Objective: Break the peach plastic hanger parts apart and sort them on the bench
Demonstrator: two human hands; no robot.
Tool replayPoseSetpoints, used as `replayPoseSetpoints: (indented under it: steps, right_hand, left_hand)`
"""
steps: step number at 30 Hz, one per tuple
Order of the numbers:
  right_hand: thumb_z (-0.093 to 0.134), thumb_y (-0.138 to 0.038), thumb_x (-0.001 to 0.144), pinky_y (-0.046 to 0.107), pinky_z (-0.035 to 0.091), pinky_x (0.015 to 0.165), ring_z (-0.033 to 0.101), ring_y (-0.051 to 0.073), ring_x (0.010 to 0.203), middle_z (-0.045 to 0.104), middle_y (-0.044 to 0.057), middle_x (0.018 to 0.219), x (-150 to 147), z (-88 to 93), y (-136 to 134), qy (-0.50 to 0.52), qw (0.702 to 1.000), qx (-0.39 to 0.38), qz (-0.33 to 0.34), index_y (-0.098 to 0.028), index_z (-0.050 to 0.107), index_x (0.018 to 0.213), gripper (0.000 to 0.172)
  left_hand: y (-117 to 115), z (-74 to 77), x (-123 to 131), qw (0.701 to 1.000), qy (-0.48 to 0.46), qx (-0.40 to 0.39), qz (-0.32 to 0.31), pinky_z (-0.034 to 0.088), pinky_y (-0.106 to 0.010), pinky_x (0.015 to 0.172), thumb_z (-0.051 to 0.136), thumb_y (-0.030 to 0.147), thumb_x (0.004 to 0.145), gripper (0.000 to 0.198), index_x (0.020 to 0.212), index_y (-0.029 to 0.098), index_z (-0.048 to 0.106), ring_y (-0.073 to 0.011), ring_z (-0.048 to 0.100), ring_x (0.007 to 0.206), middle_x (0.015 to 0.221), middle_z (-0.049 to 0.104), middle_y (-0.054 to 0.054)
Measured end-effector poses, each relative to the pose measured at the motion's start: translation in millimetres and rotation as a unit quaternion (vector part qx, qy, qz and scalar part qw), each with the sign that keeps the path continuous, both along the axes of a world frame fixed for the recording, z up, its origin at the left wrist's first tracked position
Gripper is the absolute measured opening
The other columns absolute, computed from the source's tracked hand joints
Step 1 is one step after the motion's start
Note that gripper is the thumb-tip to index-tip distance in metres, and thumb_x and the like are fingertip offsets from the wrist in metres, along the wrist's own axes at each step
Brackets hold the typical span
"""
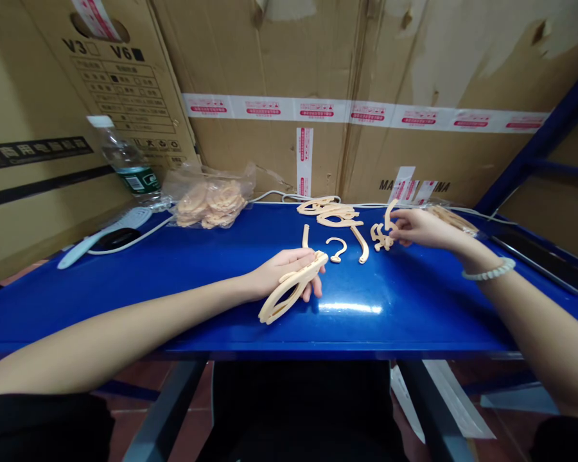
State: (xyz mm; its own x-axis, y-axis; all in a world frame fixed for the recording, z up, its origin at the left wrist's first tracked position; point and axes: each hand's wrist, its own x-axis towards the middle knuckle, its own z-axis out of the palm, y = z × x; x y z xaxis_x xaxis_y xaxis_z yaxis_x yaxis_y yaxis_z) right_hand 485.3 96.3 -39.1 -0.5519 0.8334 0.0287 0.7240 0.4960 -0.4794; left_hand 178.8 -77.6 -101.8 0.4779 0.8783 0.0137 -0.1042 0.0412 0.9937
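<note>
My left hand point(289, 273) is closed around a beige folding hanger body point(285, 296), its looped arm pointing toward me above the front of the table. Over at the right, my right hand point(414, 228) pinches a beige curved piece point(389, 213) that stands up from its fingertips. Just below those fingers lies a small pile of beige hooks point(380, 237). Between the hands rest a single hook point(336, 249) and a curved hanger arm point(360, 245). A straight end of another beige piece point(306, 235) shows behind my left hand. Farther back are several looped hanger pieces point(337, 215).
Clear bags of beige parts point(212, 202) lie at the back left, beside a water bottle point(130, 163) and a pale blue handled tool point(103, 236). At the right are a phone point(549, 260) and another bag point(453, 219). Cardboard point(270, 64) walls the blue table's point(197, 333) back.
</note>
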Motion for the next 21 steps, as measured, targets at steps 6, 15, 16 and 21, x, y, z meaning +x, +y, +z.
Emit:
replayPoseSetpoints:
  steps: [6, 15, 16, 21]
  right_hand:
    - [0.076, -0.03, 0.085, 0.031, 0.059, 0.054, 0.068, 0.021, 0.056, 0.074, 0.005, 0.072, 7.4, -6.8, 15.3, -0.025, 0.994, -0.079, -0.078, -0.009, 0.049, 0.149, 0.072]
    - [0.071, -0.032, 0.088, 0.031, 0.056, 0.054, 0.068, 0.021, 0.058, 0.072, 0.005, 0.069, 4.5, -8.3, 14.9, -0.08, 0.995, -0.033, -0.054, -0.01, 0.066, 0.129, 0.047]
    - [0.068, -0.029, 0.089, 0.031, 0.055, 0.055, 0.068, 0.021, 0.059, 0.072, 0.005, 0.069, 3.8, -7.8, 14.2, -0.103, 0.993, 0.007, -0.057, -0.01, 0.068, 0.126, 0.041]
    - [0.058, -0.023, 0.094, 0.037, 0.054, 0.069, 0.068, 0.025, 0.072, 0.072, 0.008, 0.078, -12.9, -7.7, -11.5, -0.042, 0.962, 0.271, -0.002, -0.012, 0.07, 0.118, 0.029]
  left_hand:
    - [0.6, -1.3, 1.1, 0.999, -0.02, -0.001, 0.026, 0.049, -0.026, 0.057, 0.06, 0.053, 0.098, 0.04, 0.099, 0.012, 0.059, -0.0168, 0.066, 0.059, 0.08, 0.074, -0.012]
    - [6.2, 0.2, 0.6, 0.994, -0.085, -0.025, 0.06, 0.056, -0.026, 0.064, 0.072, 0.033, 0.092, 0.024, 0.095, 0.012, 0.06, -0.0181, 0.071, 0.071, 0.089, 0.075, -0.013]
    - [6.8, 0.2, 0.5, 0.993, -0.091, -0.027, 0.066, 0.056, -0.026, 0.064, 0.072, 0.029, 0.09, 0.021, 0.094, 0.012, 0.06, -0.0177, 0.071, 0.071, 0.09, 0.075, -0.012]
    - [8.7, -1.5, -0.7, 0.99, -0.113, -0.021, 0.084, 0.056, -0.025, 0.064, 0.073, 0.017, 0.083, 0.016, 0.094, 0.015, 0.062, -0.0166, 0.07, 0.073, 0.092, 0.074, -0.008]
